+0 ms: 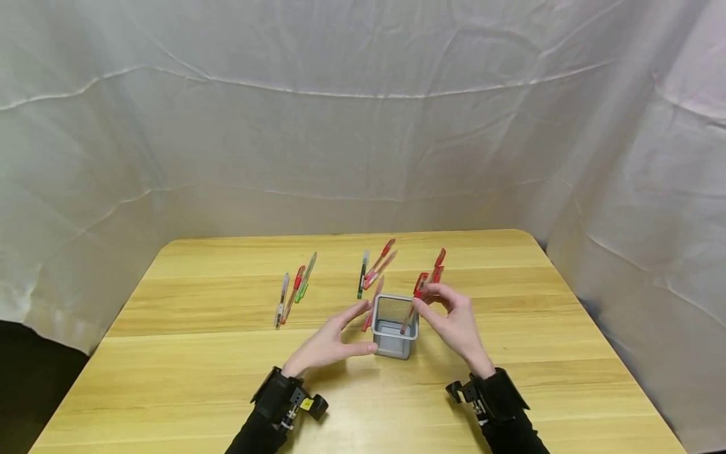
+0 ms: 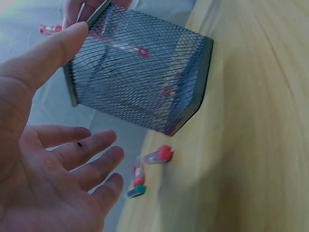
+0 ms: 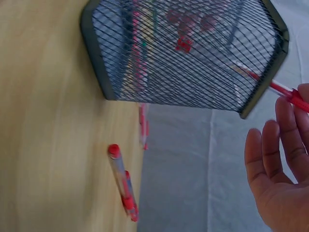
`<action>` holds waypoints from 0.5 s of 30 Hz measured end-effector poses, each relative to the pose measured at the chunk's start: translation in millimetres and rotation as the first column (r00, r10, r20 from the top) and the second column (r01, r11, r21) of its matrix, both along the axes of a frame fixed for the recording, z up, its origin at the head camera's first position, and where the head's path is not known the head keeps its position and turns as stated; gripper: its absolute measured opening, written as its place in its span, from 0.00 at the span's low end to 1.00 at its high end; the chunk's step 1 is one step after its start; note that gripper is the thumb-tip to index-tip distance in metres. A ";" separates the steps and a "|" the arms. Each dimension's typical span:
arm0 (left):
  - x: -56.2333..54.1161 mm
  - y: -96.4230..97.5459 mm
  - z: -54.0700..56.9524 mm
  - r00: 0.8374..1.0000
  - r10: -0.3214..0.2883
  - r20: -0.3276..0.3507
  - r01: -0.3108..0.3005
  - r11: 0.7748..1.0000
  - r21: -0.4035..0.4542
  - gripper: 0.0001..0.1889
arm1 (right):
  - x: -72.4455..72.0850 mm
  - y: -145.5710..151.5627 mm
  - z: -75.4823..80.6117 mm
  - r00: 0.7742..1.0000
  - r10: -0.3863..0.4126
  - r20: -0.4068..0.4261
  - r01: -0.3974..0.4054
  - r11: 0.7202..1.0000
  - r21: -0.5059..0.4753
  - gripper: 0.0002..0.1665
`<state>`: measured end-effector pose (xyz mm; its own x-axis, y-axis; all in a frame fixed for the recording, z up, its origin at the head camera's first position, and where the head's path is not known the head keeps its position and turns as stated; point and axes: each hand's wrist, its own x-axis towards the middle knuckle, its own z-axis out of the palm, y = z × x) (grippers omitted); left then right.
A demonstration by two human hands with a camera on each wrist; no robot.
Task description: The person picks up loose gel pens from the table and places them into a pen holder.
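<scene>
A grey mesh pen holder (image 1: 392, 347) stands upright on the table between the hands. The right hand (image 1: 452, 318) pinches a red-capped pen (image 3: 286, 92) above the holder's right rim. That pen slants down, its lower end inside the holder, visible through the mesh in the left wrist view. On the other side, the left hand (image 1: 331, 343) spreads its fingers around the holder's left wall (image 2: 140, 67). Its thumb lies against the holder's rim; the other fingers are extended. A pale red pen (image 1: 373, 306) lies behind the left fingertips, along the holder's left side.
Behind the holder lie a dark green pen (image 1: 362, 276) and red pens (image 1: 380, 260). Farther left are a black-and-clear pen (image 1: 282, 299), a red pen (image 1: 293, 294) and a green pen (image 1: 307, 277). More red pens (image 1: 439, 267) lie beyond the right hand. Pale cloth (image 1: 363, 151) hangs behind the wooden table (image 1: 187, 378).
</scene>
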<state>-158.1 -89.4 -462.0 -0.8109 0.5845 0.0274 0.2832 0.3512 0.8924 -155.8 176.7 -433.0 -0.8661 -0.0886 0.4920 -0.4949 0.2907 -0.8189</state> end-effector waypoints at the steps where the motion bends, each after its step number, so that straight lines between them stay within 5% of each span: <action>1: -0.9 2.2 -1.5 1.000 -0.006 0.007 0.006 1.000 0.009 0.49 | -0.3 -0.6 -1.6 1.000 -0.003 0.007 0.003 1.000 0.007 0.10; 15: -10.0 30.8 -17.8 1.000 0.020 0.017 -0.022 0.995 0.097 0.52 | -1.1 -5.8 -14.7 0.992 -0.049 0.115 0.034 0.991 0.129 0.06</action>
<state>-168.1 -58.6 -479.8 -0.8237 0.5625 0.0707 0.2626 0.2679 0.9270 -156.9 170.9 -447.7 -0.9216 -0.1065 0.3732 -0.3824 0.4141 -0.8260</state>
